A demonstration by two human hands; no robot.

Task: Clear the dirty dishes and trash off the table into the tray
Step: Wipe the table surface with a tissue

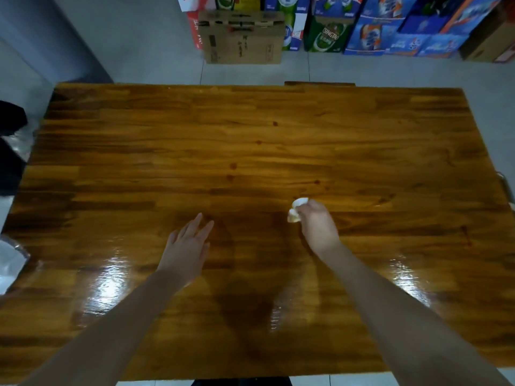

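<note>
My right hand (317, 227) is curled round a crumpled white wad (296, 210), probably a tissue, with much of it sticking out past my fingertips. It sits low over the table (250, 121), and I cannot tell whether it is lifted or touching the wood. My left hand (189, 240) is spread flat beside it, holding nothing. Since the wad is only half inside my fist, a loose bit could tear off or drop on the way. I see no tray. A silvery thing (11, 260) cut off at the left edge may be it, but I cannot say. Small dark spots (233, 166) dot the wood, too small to identify.
</note>
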